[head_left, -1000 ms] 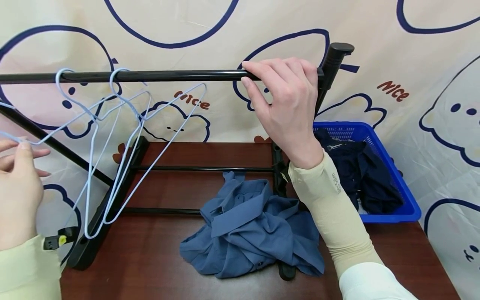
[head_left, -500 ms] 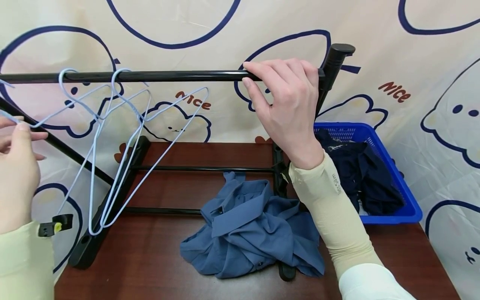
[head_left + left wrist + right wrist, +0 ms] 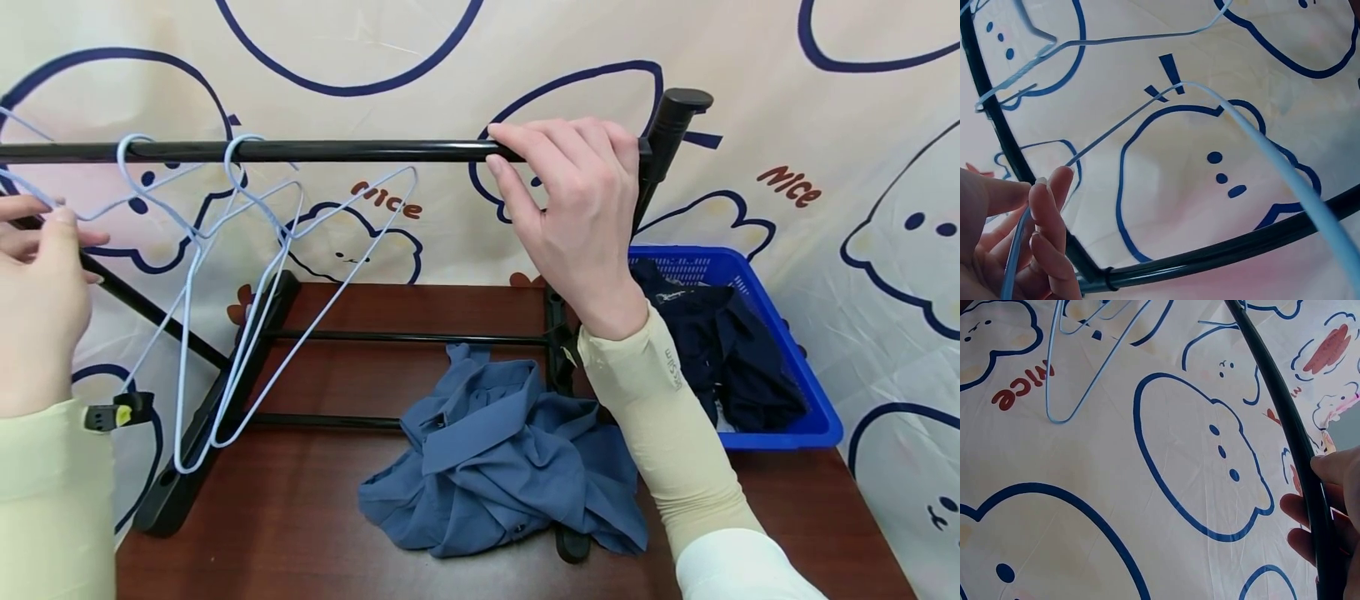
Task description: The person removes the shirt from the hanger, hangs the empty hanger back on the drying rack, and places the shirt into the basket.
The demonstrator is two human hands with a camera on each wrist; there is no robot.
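At the left edge of the head view, my left hand [image 3: 41,308] pinches a light blue wire hanger [image 3: 1116,128] between thumb and fingers. Much of that hanger lies outside the head view, and I cannot tell where its hook is. Beside this hand, two more light blue hangers [image 3: 258,292] hang by their hooks from a black rail [image 3: 360,151]. My right hand [image 3: 573,212] grips the rail near its right end, thumb below and fingers over it. A crumpled blue shirt [image 3: 510,467] lies below, between the hands.
The rail belongs to a black rack with a right post [image 3: 663,142] and a left foot [image 3: 176,492], standing on a brown table [image 3: 300,533]. Behind the right forearm is a blue basket [image 3: 813,404] holding dark clothes [image 3: 738,358]. A patterned curtain [image 3: 420,50] hangs behind.
My left hand has moved up toward the rail, raising the held hanger. The hanging hangers shifted slightly. My right hand and the shirt stay where they were.
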